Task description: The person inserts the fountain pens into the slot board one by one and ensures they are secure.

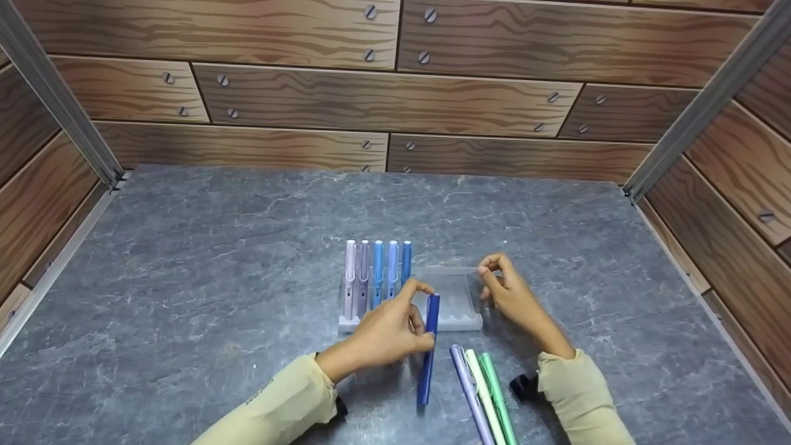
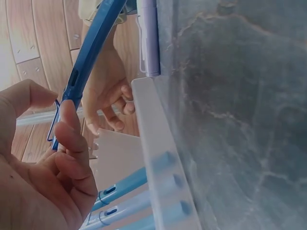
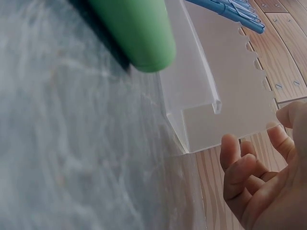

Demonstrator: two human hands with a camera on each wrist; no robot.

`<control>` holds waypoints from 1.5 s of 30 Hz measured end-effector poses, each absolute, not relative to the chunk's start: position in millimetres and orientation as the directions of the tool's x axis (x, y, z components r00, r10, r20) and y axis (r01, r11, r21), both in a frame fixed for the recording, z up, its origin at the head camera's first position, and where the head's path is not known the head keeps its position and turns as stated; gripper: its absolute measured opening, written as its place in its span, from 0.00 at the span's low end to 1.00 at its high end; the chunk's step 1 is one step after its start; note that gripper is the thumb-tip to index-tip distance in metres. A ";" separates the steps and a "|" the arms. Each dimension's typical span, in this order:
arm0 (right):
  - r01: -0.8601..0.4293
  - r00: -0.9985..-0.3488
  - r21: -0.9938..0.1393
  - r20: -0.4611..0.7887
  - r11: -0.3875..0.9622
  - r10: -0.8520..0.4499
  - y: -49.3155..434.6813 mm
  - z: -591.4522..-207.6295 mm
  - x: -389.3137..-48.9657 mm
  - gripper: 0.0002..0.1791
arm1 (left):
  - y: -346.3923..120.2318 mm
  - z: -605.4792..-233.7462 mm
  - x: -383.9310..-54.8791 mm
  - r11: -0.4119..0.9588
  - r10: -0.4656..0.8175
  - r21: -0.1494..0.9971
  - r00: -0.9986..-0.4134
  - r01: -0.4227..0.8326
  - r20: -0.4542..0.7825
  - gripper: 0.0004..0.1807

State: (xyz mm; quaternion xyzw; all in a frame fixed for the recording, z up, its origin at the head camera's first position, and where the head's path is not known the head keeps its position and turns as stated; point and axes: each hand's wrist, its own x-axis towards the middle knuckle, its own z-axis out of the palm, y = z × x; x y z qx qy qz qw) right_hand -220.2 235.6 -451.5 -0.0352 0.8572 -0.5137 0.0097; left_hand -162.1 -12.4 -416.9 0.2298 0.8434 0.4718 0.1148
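From my distant place I see the left hand (image 1: 392,334) with thumb and fingers clamped on the dark blue pen (image 1: 426,371), held tilted in front of the clear stand (image 1: 460,323); this grip near the clip leaves the other end free. The right hand (image 1: 511,295) pinches the stand's far right corner, I suppose for keeping it steady. Five pens (image 1: 378,266) are in its left part, perhaps separated by notches, while three loose pens (image 1: 485,395) lie nearer, probably for easy reach.

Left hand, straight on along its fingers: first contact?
Likely the clear stand, on its right side; the dark blue pen in the left hand would lead. Depth's unclear; it might pass over.
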 end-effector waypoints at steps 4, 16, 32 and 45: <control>-0.061 -0.996 -0.879 0.026 0.473 -0.081 235.3 -450.9 -219.8 0.08 | -11.9 -413.3 -162.7 0.449 0.472 0.839 -0.879 0.307 0.069 0.33; -0.091 -0.994 -0.869 0.053 0.486 -0.090 236.2 -451.9 -219.3 0.07 | -8.7 -406.3 -163.7 0.509 0.374 0.754 -0.896 0.415 0.240 0.33; -0.088 -0.994 -0.872 0.048 0.482 -0.095 236.1 -452.7 -220.2 0.07 | -3.1 -402.5 -170.8 0.561 0.308 0.612 -0.827 0.557 0.470 0.31; -0.086 -0.994 -0.876 0.046 0.475 -0.096 235.4 -452.0 -220.0 0.06 | -4.2 -409.9 -178.7 0.618 0.264 0.437 -0.697 0.653 0.667 0.31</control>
